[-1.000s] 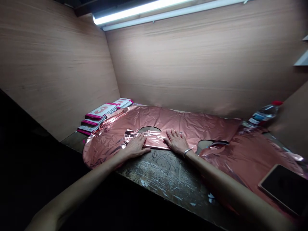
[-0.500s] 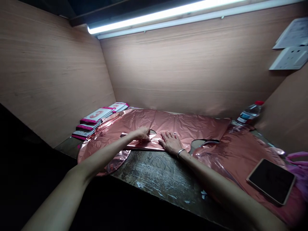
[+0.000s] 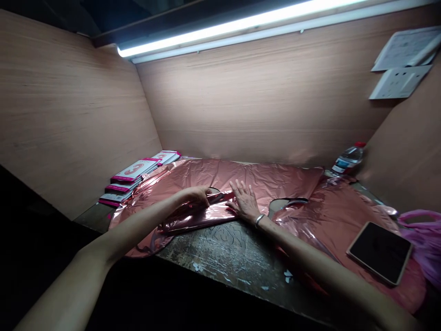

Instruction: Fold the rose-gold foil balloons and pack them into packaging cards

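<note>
A large rose-gold foil balloon [image 3: 220,172], uninflated and wrinkled, lies spread over the worktop with its near part folded. My left hand [image 3: 199,195] is closed with curled fingers on the folded foil, beside a small opening; its fingertips are partly hidden. To the right, my right hand [image 3: 245,201] lies with fingers spread on the same foil, a metal bangle [image 3: 259,219] round its wrist. Between the hands, the fold is creased and slightly raised. More flat foil [image 3: 324,220] extends to the right under a dark-screened phone [image 3: 381,252].
Flat packets [image 3: 132,171] printed with a pink figure are stacked at the left wall. A red-capped bottle [image 3: 347,160] stands at the back right, with a pink plastic bag [image 3: 425,243] nearer. Small white scraps lie on the worn worktop [image 3: 234,257]. Wooden panels [image 3: 234,101] enclose it.
My left hand has shifted a little left and closed on the folded foil, whose near fold is now bunched and lower at the left. My right hand's fingers have spread wider.
</note>
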Motion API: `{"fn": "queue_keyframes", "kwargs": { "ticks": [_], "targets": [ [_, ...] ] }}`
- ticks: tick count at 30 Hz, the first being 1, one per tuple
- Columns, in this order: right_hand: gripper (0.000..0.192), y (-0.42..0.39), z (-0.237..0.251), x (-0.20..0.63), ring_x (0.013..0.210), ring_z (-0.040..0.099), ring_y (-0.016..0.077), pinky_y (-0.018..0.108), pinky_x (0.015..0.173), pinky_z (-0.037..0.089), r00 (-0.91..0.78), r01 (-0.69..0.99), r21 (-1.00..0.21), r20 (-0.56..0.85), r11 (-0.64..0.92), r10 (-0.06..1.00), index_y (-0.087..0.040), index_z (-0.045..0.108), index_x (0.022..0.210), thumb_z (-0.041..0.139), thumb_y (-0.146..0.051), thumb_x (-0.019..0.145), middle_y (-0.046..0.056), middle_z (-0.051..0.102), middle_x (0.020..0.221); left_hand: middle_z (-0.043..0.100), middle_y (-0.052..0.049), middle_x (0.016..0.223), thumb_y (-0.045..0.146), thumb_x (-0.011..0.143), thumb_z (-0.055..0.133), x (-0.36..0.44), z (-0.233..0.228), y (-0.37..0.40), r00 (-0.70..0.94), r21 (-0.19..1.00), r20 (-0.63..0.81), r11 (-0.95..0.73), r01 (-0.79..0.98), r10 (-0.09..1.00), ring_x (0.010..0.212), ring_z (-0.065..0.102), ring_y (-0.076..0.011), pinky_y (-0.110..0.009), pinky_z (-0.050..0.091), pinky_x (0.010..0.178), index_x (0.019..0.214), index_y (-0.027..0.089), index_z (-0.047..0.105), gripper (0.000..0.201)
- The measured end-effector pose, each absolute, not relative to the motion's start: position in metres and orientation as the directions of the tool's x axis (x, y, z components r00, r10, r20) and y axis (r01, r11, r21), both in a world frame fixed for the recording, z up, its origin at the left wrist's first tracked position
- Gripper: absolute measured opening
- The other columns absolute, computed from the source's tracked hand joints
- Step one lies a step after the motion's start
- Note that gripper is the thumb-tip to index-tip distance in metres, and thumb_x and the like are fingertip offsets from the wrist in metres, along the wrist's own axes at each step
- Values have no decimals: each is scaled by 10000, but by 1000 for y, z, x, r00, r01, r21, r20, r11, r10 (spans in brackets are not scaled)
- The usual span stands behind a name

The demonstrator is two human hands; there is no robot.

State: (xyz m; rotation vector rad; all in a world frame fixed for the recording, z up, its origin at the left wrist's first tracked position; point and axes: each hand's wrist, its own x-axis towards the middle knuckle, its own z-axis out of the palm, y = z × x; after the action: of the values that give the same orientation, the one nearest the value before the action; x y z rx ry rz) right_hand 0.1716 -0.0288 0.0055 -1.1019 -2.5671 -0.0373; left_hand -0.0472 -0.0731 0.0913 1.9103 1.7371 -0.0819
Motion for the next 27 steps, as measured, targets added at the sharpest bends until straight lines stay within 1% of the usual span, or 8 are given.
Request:
{"fn": "queue_keyframes", "kwargs": {
  "ticks": [5,8,10,13,17,19,24,27],
  "targets": [
    [717,-28,65,187,1452,251,302,504,1172,36,-698,636,-64,376,769,609,-229,322,1521,578,-282,854,89,366,1562,702,-46,822,138,717,633,-24,136,-105,135,179,-150,-108,978,979,836,637,-229,-305,450,743,866,175,716,174],
    [397,-45,111,205,1155,575,277,535,1166,11,-707,636,-54,359,770,609,-271,609,1290,482,-221,917,65,725,1111,689,-90,902,154,882,488,-10,156,-131,188,33,153,-196,980,970,956,597,-248,-381,400,859,876,191,689,205],
    [293,-69,125,220,1001,631,294,587,1153,35,-727,633,-48,307,773,615,-287,684,1162,490,-310,944,57,749,980,685,-74,868,184,951,422,-7,151,-149,297,-122,438,-271,955,849,919,589,-219,-391,376,871,829,197,669,275],
    [545,-113,115,242,1170,576,314,588,1172,32,-826,463,-155,281,873,488,-360,479,1422,605,-420,895,44,651,1298,714,-5,921,176,965,434,-14,112,-175,393,-215,681,-344,914,617,889,594,-151,-356,356,885,762,214,642,293],
    [786,-158,75,265,1385,396,342,576,1189,134,-933,268,-421,111,866,343,-405,326,1508,647,-601,818,37,442,1515,726,9,965,172,943,470,-28,45,-207,470,-226,684,-451,864,558,918,589,-142,-325,377,862,774,230,653,256],
    [728,-164,58,270,1402,380,329,579,1188,163,-929,278,-552,55,786,367,-396,335,1507,582,-617,859,43,432,1520,725,0,948,169,937,471,-32,24,-223,505,-224,672,-501,836,542,879,580,-149,-330,380,832,837,239,667,231],
    [713,-135,42,257,1384,406,311,527,1145,304,-766,314,-857,25,408,642,-258,430,1473,557,-615,869,123,441,1508,715,3,906,165,914,549,-28,19,-248,477,-205,736,-514,833,481,864,557,-150,-330,382,830,961,269,670,166],
    [662,-119,46,235,1126,614,263,435,981,480,-805,168,-986,-133,8,578,-189,570,1330,623,-620,831,140,651,1242,696,6,906,149,887,602,-18,29,-252,479,-230,768,-515,826,425,900,547,-152,-329,402,850,987,283,663,178]
  ]
}}
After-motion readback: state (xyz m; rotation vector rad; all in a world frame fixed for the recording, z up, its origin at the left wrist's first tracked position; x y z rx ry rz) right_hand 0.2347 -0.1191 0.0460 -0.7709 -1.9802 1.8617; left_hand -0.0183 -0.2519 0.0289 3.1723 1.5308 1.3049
